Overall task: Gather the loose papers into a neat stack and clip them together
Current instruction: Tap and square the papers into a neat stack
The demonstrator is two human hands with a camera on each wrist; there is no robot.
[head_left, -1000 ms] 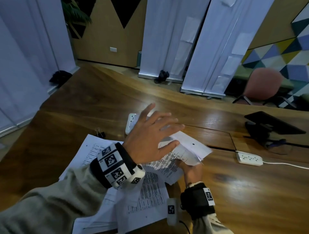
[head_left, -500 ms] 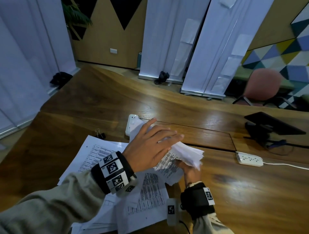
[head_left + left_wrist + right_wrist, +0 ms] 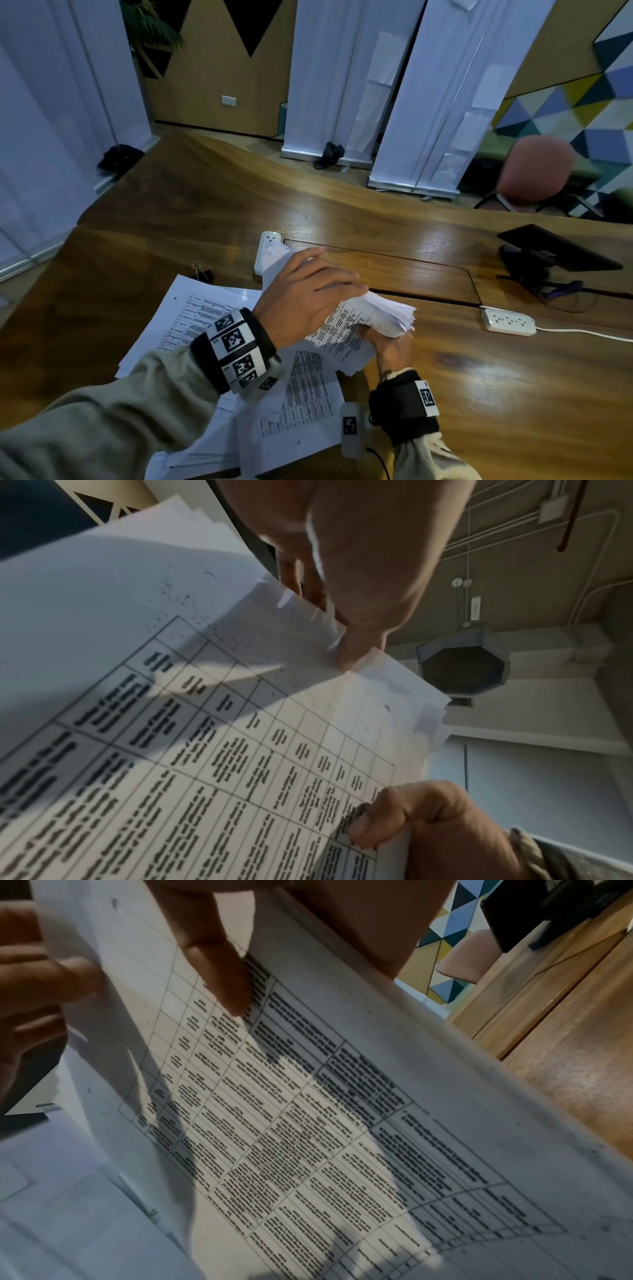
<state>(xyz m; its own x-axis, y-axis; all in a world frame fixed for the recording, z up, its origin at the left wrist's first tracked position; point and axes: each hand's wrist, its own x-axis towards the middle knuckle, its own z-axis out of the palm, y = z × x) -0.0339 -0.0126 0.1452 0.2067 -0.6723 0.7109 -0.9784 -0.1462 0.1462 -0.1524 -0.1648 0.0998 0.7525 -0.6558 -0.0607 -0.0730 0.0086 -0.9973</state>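
Two hands are working one bundle. The right hand (image 3: 388,346) is pinching the near corner of the thick sheaf of white printed table sheets (image 3: 373,317), thumb on the printed face, lifting it clear of the table; the left hand (image 3: 308,296) is lying over the top with fingers fairly straight, pressing the sheets together, probably to square the edges. The far edge is fanning unevenly, so the sheaf is not yet neat.

Beneath and left of the grip, more loose white printed pages (image 3: 205,315) are lying splayed, uncollected. Beyond those, the small black binder clip (image 3: 202,272) is waiting untouched. A white power strip (image 3: 265,251) is sitting just behind the held sheaf; a second white power strip (image 3: 508,322) lies right.

All rests on a glossy brown wooden table (image 3: 513,394). Farther out: white roll-up banners (image 3: 342,85), a pink chair (image 3: 534,168).
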